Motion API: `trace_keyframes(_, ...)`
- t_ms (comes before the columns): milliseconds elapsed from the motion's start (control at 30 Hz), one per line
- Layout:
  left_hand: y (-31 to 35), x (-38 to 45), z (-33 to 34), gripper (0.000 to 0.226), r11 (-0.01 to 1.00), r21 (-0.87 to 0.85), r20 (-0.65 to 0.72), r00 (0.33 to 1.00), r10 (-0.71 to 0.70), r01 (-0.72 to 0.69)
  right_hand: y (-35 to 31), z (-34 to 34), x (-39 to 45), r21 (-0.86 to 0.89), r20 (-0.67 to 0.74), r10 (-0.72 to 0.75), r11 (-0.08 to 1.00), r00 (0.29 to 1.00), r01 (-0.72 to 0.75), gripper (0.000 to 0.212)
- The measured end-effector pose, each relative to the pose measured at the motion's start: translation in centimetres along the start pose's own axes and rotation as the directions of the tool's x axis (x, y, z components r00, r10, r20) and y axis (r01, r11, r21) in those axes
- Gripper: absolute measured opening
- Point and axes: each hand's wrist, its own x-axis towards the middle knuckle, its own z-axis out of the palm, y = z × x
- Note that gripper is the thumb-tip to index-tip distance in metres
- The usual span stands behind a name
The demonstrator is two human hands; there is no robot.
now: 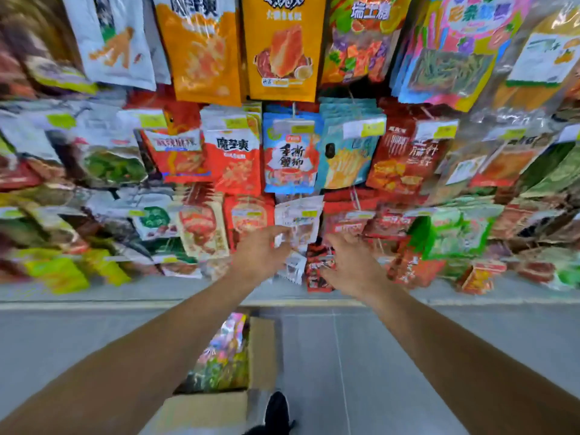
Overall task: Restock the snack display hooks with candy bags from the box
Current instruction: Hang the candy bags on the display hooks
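Both my arms reach toward the lower rows of a wall of hanging snack bags. My left hand (262,254) has its fingertips at the left edge of a white candy bag (299,221) hanging on a hook; motion blur hides whether it pinches the bag. My right hand (351,266) is spread, its fingers in front of red packets (318,271) just right of the white bag. An open cardboard box (262,350) with colourful candy bags (224,356) sits on the floor under my left forearm.
Rows of hung bags fill the display: orange bags (284,48) at top, a blue bag (290,155) and red bags (233,158) in the middle. A grey base ledge (125,290) runs under the display. My black shoe (277,412) stands by the box on the grey floor.
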Motion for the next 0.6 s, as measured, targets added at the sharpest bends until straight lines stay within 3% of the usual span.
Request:
trace_keyframes(133, -7.3, -6.1, -1.7, 0.045, 0.988, 0.064, 0.001, 0.99, -0.142, 0.141, -4.0, 6.2, -2.0, 0.05, 0.125, -0.028, 0.999, 0.992, 0.022, 0.07)
trace_keyframes(400, -21.0, -13.6, -4.5, 0.035, 0.909, 0.122, 0.038, 0.913, -0.407, 0.399, -11.6, 17.4, -3.9, 0.086, 0.355, -0.034, 0.996, 0.934, 0.004, 0.061)
trace_keyframes(500, -25.5, -14.4, -5.8, 0.027, 0.869, 0.031, 0.049, 0.867, -0.495, 0.494, -14.4, 21.2, -3.2, 0.062, 0.399, -0.013, 0.998, 0.917, -0.013, 0.065)
trace_keyframes(600, -31.5, -14.2, -7.8, 0.019, 0.813, -0.049, 0.07, 0.814, -0.577, 0.581, -18.2, 25.6, -1.1, 0.027, 0.446, 0.039, 0.998, 0.894, -0.057, 0.053)
